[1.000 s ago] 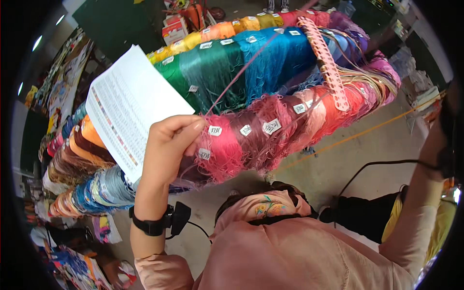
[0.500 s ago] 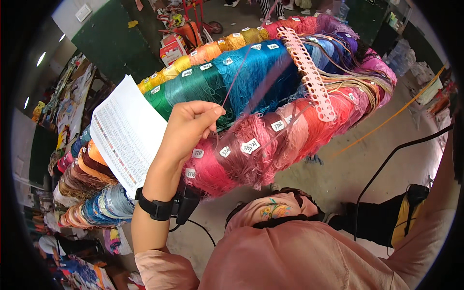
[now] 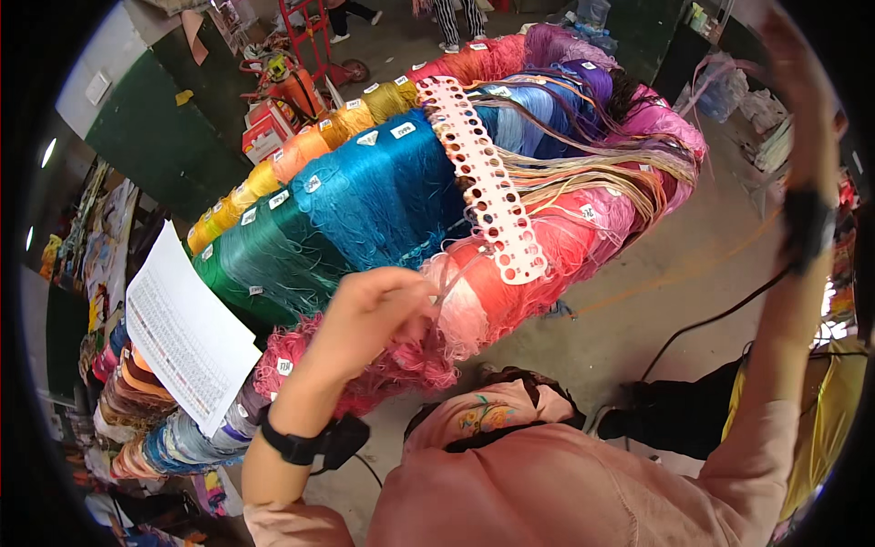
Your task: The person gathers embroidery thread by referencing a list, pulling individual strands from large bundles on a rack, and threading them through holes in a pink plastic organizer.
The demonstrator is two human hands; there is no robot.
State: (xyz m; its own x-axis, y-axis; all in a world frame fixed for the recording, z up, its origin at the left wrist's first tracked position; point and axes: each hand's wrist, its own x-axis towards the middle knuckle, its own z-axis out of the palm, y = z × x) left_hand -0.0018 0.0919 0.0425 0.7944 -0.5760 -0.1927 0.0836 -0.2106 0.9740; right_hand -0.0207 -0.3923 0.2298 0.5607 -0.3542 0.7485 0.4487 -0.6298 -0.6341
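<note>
My left hand (image 3: 378, 314) is over the near row of pink thread, its fingers curled and partly blurred. It is closed on a thin mauve thread (image 3: 448, 290) by the fingertips. Below it hang tangled dark-pink embroidery threads (image 3: 401, 369). High at the right rim, my right hand (image 3: 791, 55) is raised with the arm stretched out; motion smears its fingers. A blurred pinkish strand (image 3: 729, 66) shows beside it. Across the thread rows lies a pale pink strip with punched holes (image 3: 492, 205), with several strands looped through it.
Labelled blue skeins (image 3: 374, 196), green skeins (image 3: 283, 246) and yellow skeins (image 3: 241, 191) fill the long rack. A printed paper sheet (image 3: 187, 319) rests at its left end. A black cable (image 3: 706, 324) runs to my right wrist. Behind stand a red hand truck (image 3: 305, 36) and people's legs.
My right arm has swung up along the right rim. My left hand has dropped lower. The view has shifted, so the rack and the paper sit further left.
</note>
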